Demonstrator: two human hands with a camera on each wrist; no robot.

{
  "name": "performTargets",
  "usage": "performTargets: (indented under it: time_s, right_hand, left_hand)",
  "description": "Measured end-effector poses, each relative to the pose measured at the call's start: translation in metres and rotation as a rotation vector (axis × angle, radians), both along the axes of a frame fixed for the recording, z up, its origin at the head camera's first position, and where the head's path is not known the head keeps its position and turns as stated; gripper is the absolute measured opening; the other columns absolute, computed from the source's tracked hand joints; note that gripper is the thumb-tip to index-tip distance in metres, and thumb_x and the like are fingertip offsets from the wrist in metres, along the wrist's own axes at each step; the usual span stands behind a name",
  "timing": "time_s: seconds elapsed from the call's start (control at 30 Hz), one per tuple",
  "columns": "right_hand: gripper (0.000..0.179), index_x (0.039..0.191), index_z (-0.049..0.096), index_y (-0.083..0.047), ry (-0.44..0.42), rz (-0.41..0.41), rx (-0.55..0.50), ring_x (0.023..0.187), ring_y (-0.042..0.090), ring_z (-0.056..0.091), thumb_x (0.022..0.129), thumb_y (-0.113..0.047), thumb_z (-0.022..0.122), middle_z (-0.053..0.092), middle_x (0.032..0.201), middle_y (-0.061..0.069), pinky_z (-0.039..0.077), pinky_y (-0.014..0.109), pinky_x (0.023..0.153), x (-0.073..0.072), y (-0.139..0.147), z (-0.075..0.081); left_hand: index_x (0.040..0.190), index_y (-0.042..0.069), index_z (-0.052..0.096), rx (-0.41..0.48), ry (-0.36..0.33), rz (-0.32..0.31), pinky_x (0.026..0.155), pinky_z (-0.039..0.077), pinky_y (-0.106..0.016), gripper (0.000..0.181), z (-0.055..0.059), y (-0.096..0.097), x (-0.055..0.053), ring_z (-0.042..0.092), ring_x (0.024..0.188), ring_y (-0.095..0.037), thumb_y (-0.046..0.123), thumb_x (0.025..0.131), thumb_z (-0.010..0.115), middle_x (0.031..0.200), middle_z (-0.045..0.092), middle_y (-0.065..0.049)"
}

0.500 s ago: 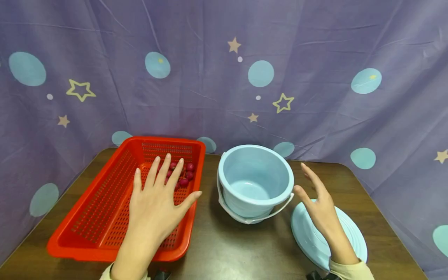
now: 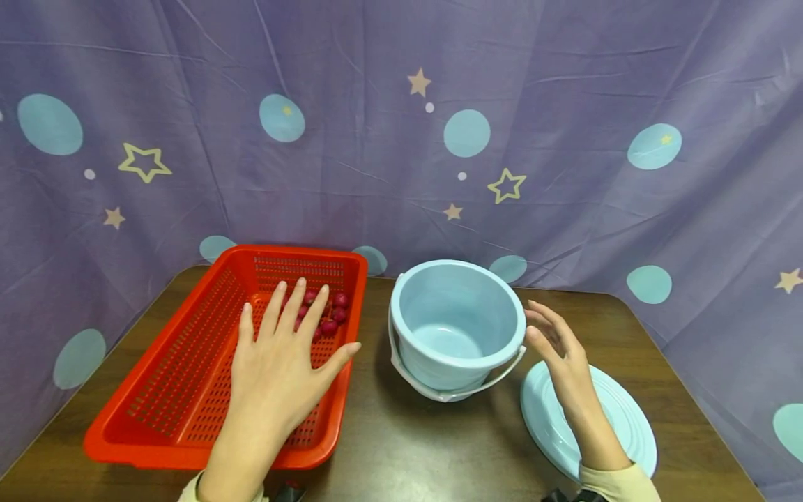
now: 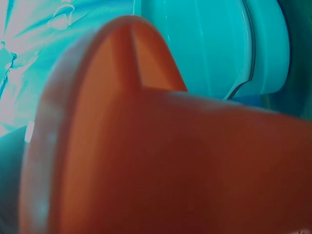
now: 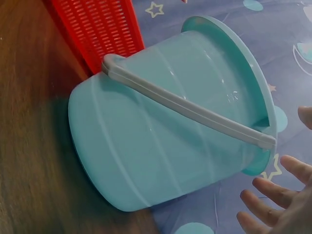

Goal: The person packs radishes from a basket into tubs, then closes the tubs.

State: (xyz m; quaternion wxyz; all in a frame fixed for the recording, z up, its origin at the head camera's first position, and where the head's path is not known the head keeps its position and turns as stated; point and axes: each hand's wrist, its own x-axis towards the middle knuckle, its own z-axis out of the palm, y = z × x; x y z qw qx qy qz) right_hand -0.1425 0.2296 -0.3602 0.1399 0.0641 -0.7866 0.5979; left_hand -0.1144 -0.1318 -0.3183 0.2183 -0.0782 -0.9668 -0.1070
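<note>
My left hand point(image 2: 276, 369) is spread flat over the red plastic basket point(image 2: 163, 390), fingers straight and holding nothing. Round dark-red fruits point(image 2: 330, 326), several of them, lie at the basket's far right, partly hidden behind those fingers. In the left wrist view the basket's wall point(image 3: 195, 161) fills most of the picture. A light blue bucket point(image 2: 458, 380) stands upright right of the basket, its pale handle point(image 4: 185, 109) hanging down the near side. Beside the bucket's right rim is my right hand point(image 2: 564, 362), its fingers loosely bent with nothing in them.
A round light blue lid point(image 2: 621, 411) lies on the brown wooden table point(image 2: 414, 446), under the right forearm. Behind the table hangs a purple curtain point(image 2: 376, 139) with stars and dots.
My right hand has moved slightly left, closer to the bucket's rim, and its fingers are a little more bent. The left hand stays practically still.
</note>
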Motion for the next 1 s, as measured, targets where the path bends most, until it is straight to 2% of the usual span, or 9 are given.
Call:
performTargets:
  time_s: [0.17, 0.37, 0.47, 0.6, 0.83, 1.0]
  right_hand:
    - [0.044, 0.146, 0.047, -0.012, -0.087, 0.013, -0.041, 0.125, 0.009, 0.047, 0.103, -0.022, 0.053, 0.053, 0.135, 0.006, 0.033, 0.024, 0.099, 0.0, -0.002, -0.001]
    - [0.047, 0.147, 0.045, -0.014, -0.163, 0.063, -0.048, 0.136, 0.018, 0.038, 0.102, -0.023, 0.057, 0.046, 0.144, 0.01, 0.03, 0.025, 0.105, 0.002, -0.005, -0.004]
    - [0.049, 0.147, 0.044, -0.014, -0.176, 0.077, -0.054, 0.14, 0.021, 0.033, 0.101, -0.022, 0.058, 0.044, 0.145, 0.01, 0.028, 0.03, 0.109, 0.002, -0.007, -0.004]
    - [0.049, 0.147, 0.043, -0.014, -0.175, 0.076, -0.069, 0.139, 0.02, 0.035, 0.101, -0.022, 0.059, 0.047, 0.142, 0.011, 0.027, 0.036, 0.11, 0.0, -0.009, -0.003]
    - [0.05, 0.147, 0.043, -0.013, -0.185, 0.069, -0.083, 0.138, 0.018, 0.037, 0.1, -0.022, 0.059, 0.047, 0.142, 0.01, 0.03, 0.029, 0.108, 0.0, -0.01, -0.003]
    - [0.05, 0.147, 0.043, -0.011, -0.177, 0.073, -0.104, 0.139, 0.021, 0.036, 0.1, -0.021, 0.06, 0.047, 0.141, 0.011, 0.025, 0.042, 0.112, -0.001, -0.009, -0.006]
  left_hand:
    - [0.153, 0.02, 0.039, 0.004, -0.011, -0.002, 0.116, -0.001, -0.058, 0.085, 0.0, 0.001, 0.001, 0.016, 0.148, -0.034, 0.076, 0.09, 0.041, 0.158, 0.032, -0.015]
    - [0.154, 0.02, 0.037, 0.006, -0.02, -0.004, 0.115, 0.002, -0.06, 0.085, 0.0, 0.0, 0.004, 0.018, 0.147, -0.035, 0.077, 0.09, 0.039, 0.158, 0.031, -0.014]
    - [0.153, 0.02, 0.039, 0.01, -0.002, -0.008, 0.115, 0.004, -0.06, 0.084, 0.001, -0.001, 0.003, 0.019, 0.147, -0.035, 0.075, 0.091, 0.04, 0.157, 0.033, -0.014]
    - [0.154, 0.02, 0.038, 0.019, -0.008, -0.028, 0.116, 0.004, -0.06, 0.082, 0.006, -0.002, 0.003, 0.021, 0.147, -0.035, 0.074, 0.091, 0.04, 0.157, 0.033, -0.014]
    - [0.154, 0.023, 0.038, 0.046, -0.034, -0.103, 0.114, 0.013, -0.06, 0.078, 0.014, -0.004, 0.011, 0.024, 0.146, -0.033, 0.069, 0.092, 0.049, 0.157, 0.034, -0.011]
    - [0.152, 0.023, 0.041, 0.041, -0.079, -0.15, 0.113, 0.02, -0.06, 0.071, 0.022, -0.008, 0.008, 0.027, 0.146, -0.031, 0.058, 0.093, 0.059, 0.157, 0.035, -0.007]
